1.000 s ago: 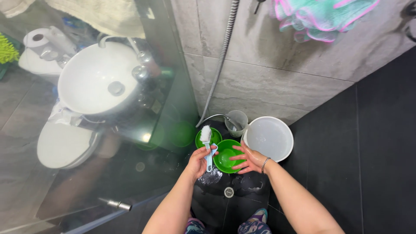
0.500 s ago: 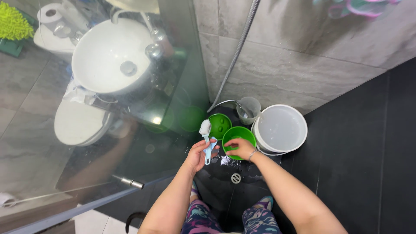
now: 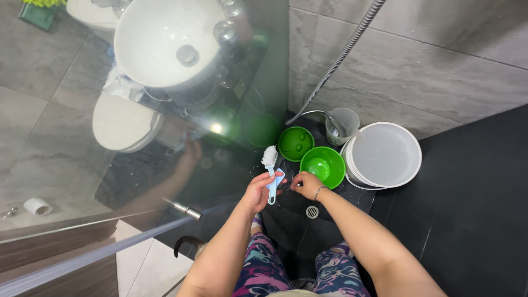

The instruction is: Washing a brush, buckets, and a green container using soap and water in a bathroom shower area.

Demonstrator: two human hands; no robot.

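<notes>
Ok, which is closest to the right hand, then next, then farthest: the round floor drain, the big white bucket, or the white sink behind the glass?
From the right hand:
1. Floor drain, just below the hand.
2. White bucket, to its right by the wall.
3. White sink, far upper left behind the glass.

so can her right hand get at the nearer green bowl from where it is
Probably yes. The right hand sits just below the nearer green bowl, almost at its rim, with nothing between them. The left hand holds the scrub brush off to the side, clear of that path.

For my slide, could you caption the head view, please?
Left hand holds a blue scrub brush beside the right hand, near two green bowls on a shower floor.
</notes>
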